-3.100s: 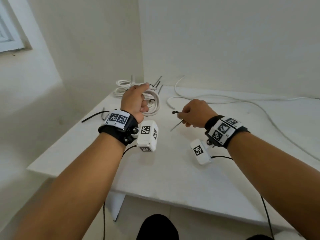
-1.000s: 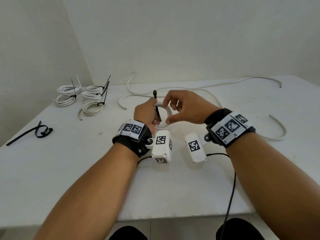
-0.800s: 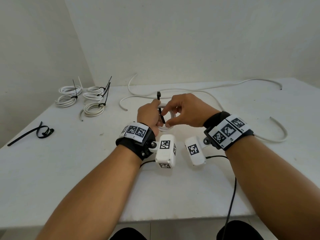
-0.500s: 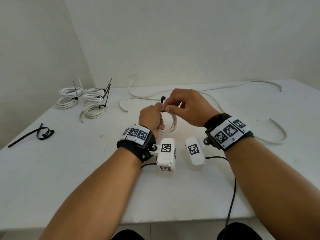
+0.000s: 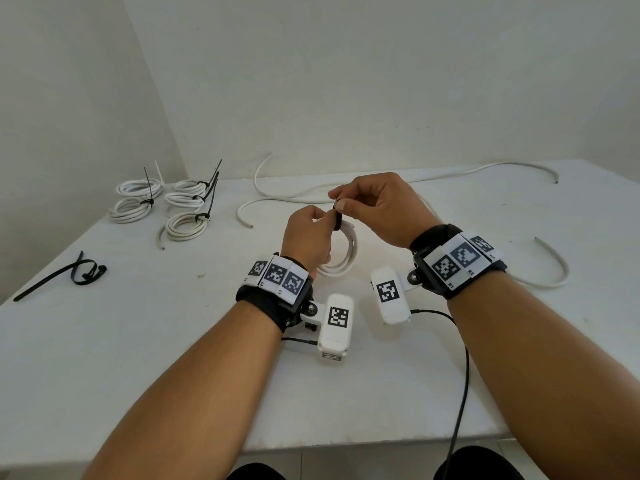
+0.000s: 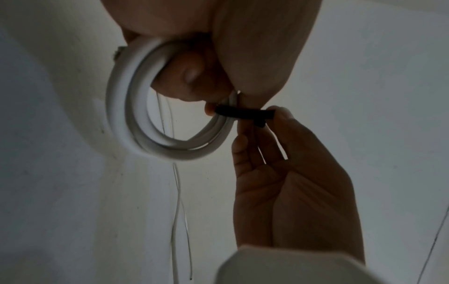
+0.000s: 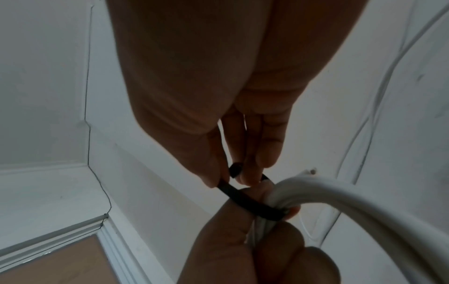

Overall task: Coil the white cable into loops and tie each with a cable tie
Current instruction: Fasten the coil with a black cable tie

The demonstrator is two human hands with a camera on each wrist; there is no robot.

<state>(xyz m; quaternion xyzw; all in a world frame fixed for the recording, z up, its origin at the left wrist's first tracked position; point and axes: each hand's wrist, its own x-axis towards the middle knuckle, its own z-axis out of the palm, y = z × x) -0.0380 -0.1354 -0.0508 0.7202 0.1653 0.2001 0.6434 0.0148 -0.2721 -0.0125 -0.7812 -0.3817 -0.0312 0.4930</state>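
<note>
- Left hand (image 5: pixel 306 237) grips the white cable coil (image 6: pixel 136 115), fingers curled round the bundled turns, holding it just above the table (image 5: pixel 173 358).
- Right hand (image 5: pixel 377 209) pinches the black cable tie (image 6: pixel 239 113) between thumb and fingertips (image 7: pixel 248 173); I see the strap wrapped across the coil's turns right where the left hand clamps them.
- Tie's head end sits at my right fingertips in the right wrist view; can't tell if the tail is threaded through it.
- Coil hangs below the left hand, roughly upright, several turns lying together.
- Loose white cable (image 5: pixel 433 178) runs over the table behind the coil, with more of it curving off to the coil's right.
- Four tied coils (image 5: pixel 162 202) sit well to the left of and behind the held coil, black tie tails sticking up.
- Spare black ties (image 5: pixel 76 271) lie far left of the coil, near the table edge.
- Wrist cameras (image 5: pixel 336 323) hang below both wrists, nearer me than the coil.
</note>
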